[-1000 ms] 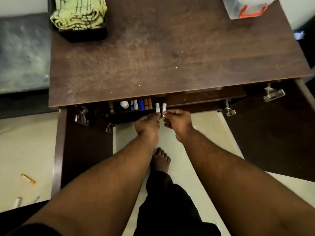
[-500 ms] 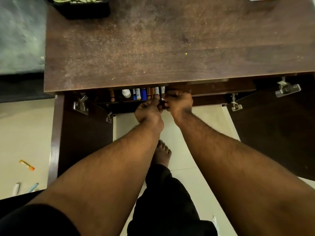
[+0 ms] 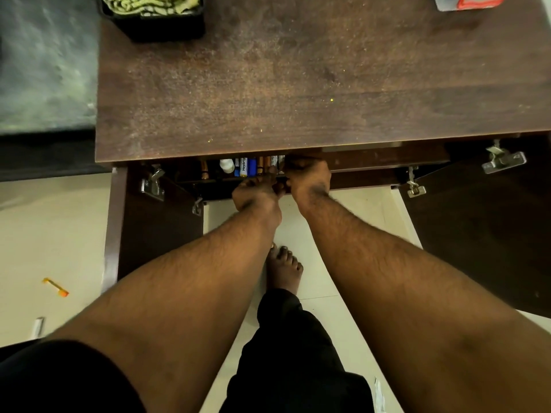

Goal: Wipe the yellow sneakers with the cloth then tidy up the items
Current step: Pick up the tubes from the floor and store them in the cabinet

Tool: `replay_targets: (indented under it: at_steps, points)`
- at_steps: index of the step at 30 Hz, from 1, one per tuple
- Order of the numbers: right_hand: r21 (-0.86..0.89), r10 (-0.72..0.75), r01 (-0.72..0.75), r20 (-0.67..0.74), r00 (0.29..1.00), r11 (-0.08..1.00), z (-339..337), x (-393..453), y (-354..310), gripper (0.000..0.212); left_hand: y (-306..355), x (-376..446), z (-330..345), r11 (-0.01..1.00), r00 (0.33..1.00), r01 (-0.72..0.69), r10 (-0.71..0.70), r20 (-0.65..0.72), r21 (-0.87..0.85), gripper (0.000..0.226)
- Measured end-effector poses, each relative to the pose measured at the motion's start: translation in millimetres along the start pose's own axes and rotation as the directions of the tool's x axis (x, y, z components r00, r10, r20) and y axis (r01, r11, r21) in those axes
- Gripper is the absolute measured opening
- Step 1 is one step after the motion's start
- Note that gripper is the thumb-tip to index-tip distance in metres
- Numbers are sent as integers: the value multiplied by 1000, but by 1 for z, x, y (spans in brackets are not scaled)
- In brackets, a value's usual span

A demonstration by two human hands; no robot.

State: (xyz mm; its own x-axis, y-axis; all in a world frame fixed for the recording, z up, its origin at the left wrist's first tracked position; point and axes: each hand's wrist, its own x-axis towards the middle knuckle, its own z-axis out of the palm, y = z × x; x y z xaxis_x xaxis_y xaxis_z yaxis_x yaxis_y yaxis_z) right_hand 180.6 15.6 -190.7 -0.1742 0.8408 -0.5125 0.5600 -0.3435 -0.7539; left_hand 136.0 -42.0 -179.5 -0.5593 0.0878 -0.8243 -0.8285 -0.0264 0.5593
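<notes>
Sneakers, the yellow pair the task names, are nowhere in view; the only task item visible is the green-and-yellow checked cloth, folded inside a black tray at the far left corner of the dark wooden cabinet top, which suggests the wiping is done and tidying is under way. Both cabinet doors stand open, their metal hinges exposed, so the person can reach the shelf just under the top. There a row of small upright items stands packed side by side: a white-capped bottle, a blue-and-white labelled tube, and several brownish cylinders. The left hand and right hand meet at the right end of that row, knuckles up and fingers curled inward toward the shelf edge. They appear to be pressing or setting something into the line, but the fingertips are hidden under the cabinet top, so I cannot tell what, if anything, either hand grips. Holding the hands close together probably keeps the slim items from toppling while they are aligned. A bare foot stands on the pale tile floor, where an orange marker lies well to the left. At the far right corner sits a clear container with red trim.
</notes>
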Motion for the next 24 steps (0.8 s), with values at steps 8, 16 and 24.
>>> replay_targets:
  at_steps: [8, 16, 24]
  points:
    - [-233, -54, 58, 23, 998, 971, -24, -23, -8, 14, 8, -22, -27, 903, 989, -138, 106, 101, 408, 16]
    - [-767, -195, 488, 450, 872, 417, -75, -114, -86, 18, 85, -89, -85, -84, 753, -635, 156, 640, 768, 27]
    - [-753, -370, 623, 528, 764, 213, -74, -264, -177, 26, 176, -213, -162, -166, 632, -683, 353, 690, 711, 19]
